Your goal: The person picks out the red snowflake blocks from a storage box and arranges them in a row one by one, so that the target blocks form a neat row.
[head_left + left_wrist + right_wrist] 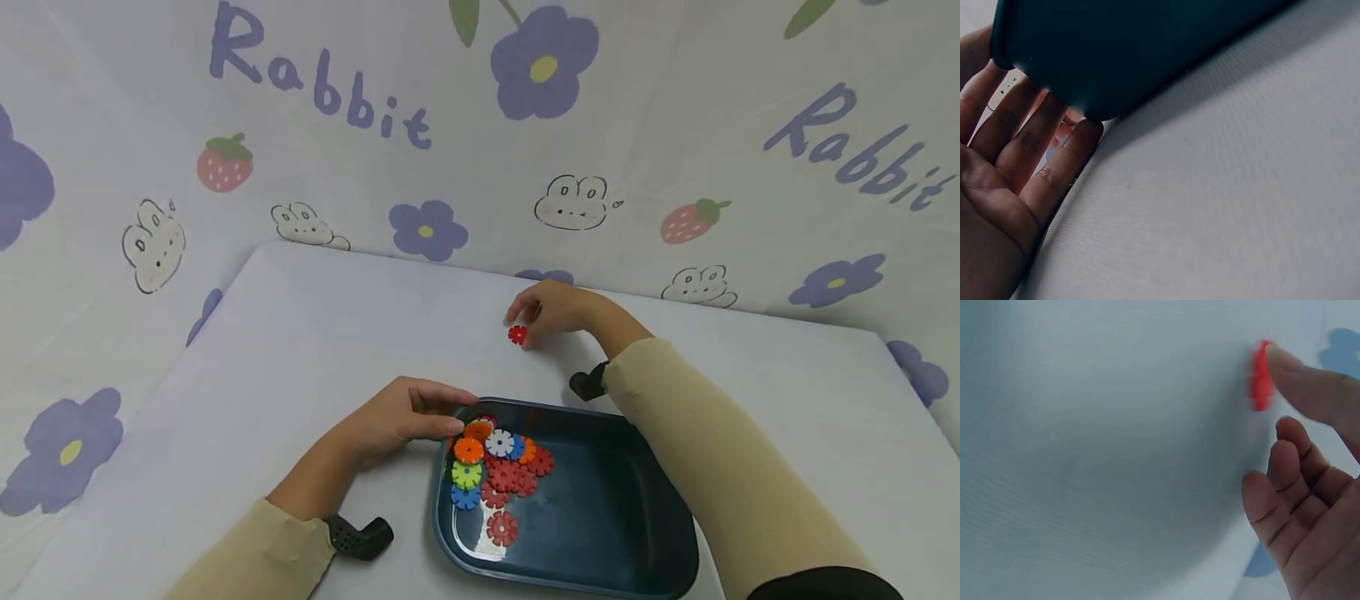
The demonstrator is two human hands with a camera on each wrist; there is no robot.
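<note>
My right hand [555,308] is over the white table behind the tray, pinching a red notched plastic disc [517,335]. In the right wrist view the thumb presses on the blurred red disc [1261,378], and the other visible fingers are bent. My left hand [401,417] holds the dark blue tray [570,577] at its back left corner, the thumb at the rim. The left wrist view shows the fingers [1029,140] against the tray's outer wall [1104,56]. Several notched discs in red, orange, white, blue and green, such as a green one [467,476], lie in the tray's left part.
The white table [330,325] carries the tray near its front edge. A patterned cloth [480,167] with rabbits, flowers and strawberries hangs behind the table. Black wrist devices [362,537] stick out from both sleeves.
</note>
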